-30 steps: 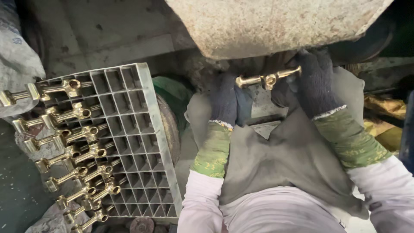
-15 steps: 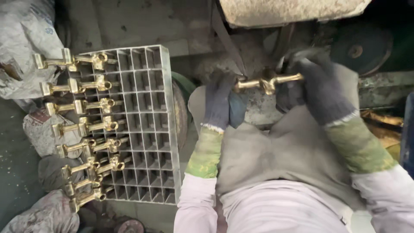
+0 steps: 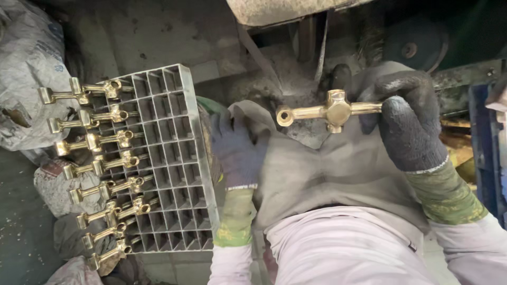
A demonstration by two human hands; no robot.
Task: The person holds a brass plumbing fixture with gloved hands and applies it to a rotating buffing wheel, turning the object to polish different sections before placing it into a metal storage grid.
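A grey metal grid tray [image 3: 174, 158] is lying at nine o'clock from the person's lap, its left cells holding a column of brass fittings [image 3: 100, 142], each poking out over the edge above crumpled grey sacks [image 3: 31, 63]. A rough grey cloth [image 3: 317, 169] is covering the lap. The right hand [image 3: 406, 121], in a dark knitted glove, is pinching one end of a shiny brass fitting [image 3: 330, 111] at one o'clock, its grip pressed together on the stem. The left hand [image 3: 237, 148], gloved too, is resting flat on the cloth, fingers spread, beside the tray.
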